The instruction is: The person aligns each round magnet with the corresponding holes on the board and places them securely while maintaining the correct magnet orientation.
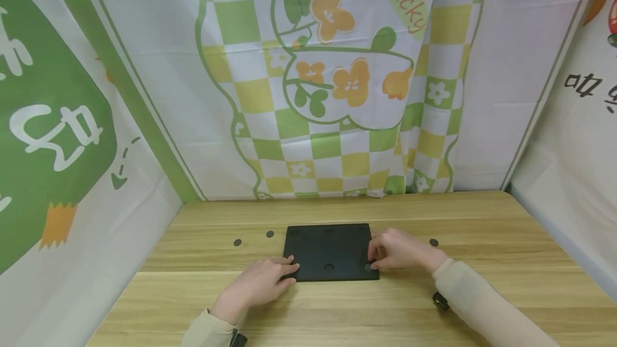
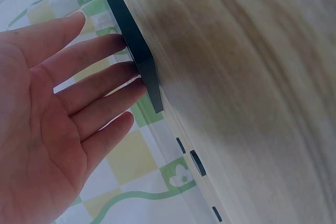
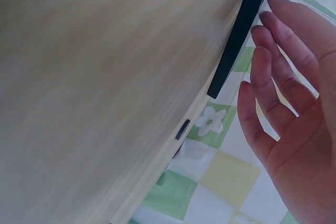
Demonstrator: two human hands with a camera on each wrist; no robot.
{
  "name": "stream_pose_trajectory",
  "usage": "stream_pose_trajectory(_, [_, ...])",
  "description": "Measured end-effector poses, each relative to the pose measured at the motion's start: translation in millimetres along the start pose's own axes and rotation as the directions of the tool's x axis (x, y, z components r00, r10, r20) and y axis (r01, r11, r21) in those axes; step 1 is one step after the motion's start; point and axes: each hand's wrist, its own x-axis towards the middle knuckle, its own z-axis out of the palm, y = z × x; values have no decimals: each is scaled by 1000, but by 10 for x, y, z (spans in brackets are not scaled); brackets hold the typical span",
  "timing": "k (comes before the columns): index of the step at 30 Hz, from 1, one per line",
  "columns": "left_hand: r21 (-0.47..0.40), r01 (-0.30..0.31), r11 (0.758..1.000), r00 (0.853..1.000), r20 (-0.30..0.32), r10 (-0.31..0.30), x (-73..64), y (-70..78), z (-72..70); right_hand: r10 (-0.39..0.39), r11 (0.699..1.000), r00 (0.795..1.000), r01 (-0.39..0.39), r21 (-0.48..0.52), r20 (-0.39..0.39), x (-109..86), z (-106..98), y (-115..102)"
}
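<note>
A flat black board [image 1: 328, 250] with shallow round recesses lies on the wooden table. My left hand [image 1: 262, 283] rests its outstretched fingertips on the board's left front corner. Seen from the left wrist, the fingertips [image 2: 137, 69] touch the board's edge [image 2: 137, 40]. At the right front corner my right hand [image 1: 397, 250] pinches a small dark disc [image 1: 368, 267] between thumb and forefinger, over the recess there. From the right wrist, the thumb and fingers of the right hand [image 3: 299, 77] are bent at the edge of the board [image 3: 239, 40]; the disc is hidden there.
Two loose dark discs, one nearer [image 1: 238, 242] and one farther back [image 1: 270, 234], lie left of the board. Another disc [image 1: 434, 242] lies to the right, behind the right forearm. A printed checked curtain [image 1: 332, 143] hangs behind the table's back edge.
</note>
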Motion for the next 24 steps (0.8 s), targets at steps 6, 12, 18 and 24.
stream_pose_trajectory(6, [-3,-1,1000,1000,3,1,-5,15,-10,14,1000,1000,-14,-13,-14,-62,-5,52])
stream_pose_trajectory(12, [-2,-5,1000,1000,-1,5,-8,15,-7,14,1000,1000,-14,-27,-22,-121,-42,62])
stream_pose_trajectory(18, [-4,-8,1000,1000,-11,8,-13,14,2,7,1000,999,-7,-8,-34,-172,-58,99])
stream_pose_trajectory(24, [-3,-2,1000,1000,-8,2,-7,4,7,29,1000,998,-29,-5,-52,-235,-70,158])
